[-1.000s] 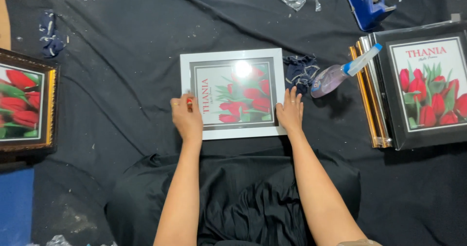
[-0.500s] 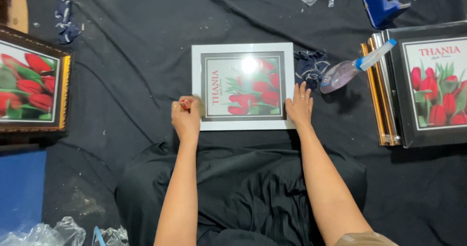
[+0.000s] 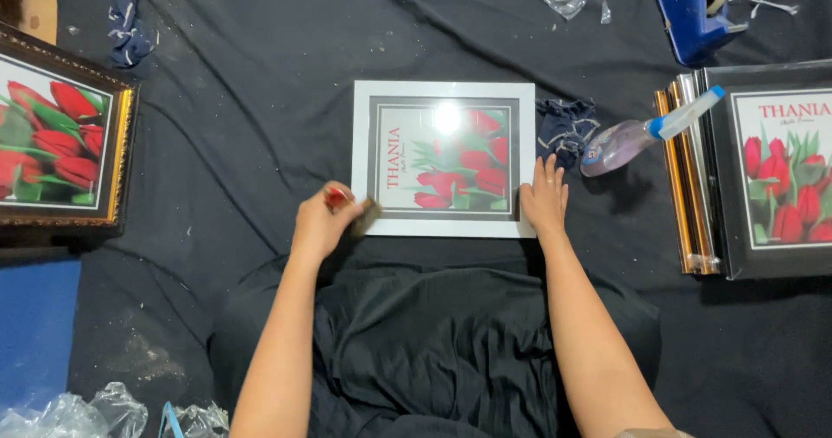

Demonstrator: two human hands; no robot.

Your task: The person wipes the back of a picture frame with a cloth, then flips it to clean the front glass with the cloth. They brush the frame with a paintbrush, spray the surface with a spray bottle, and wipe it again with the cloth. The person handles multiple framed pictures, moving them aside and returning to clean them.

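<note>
Now both hands [image 3: 433, 213] on white frame [image 3: 444, 158].

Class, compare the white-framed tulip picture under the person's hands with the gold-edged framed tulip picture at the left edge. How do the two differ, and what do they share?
The white-framed picture has a plain white border; the gold-edged picture has a dark frame with gold trim. The white-framed picture shows whole; the gold-edged one is cut off by the image edge. The left hand and right hand touch the white-framed picture; nothing touches the gold-edged one. Both show red tulips and lie flat on the black cloth.
</note>
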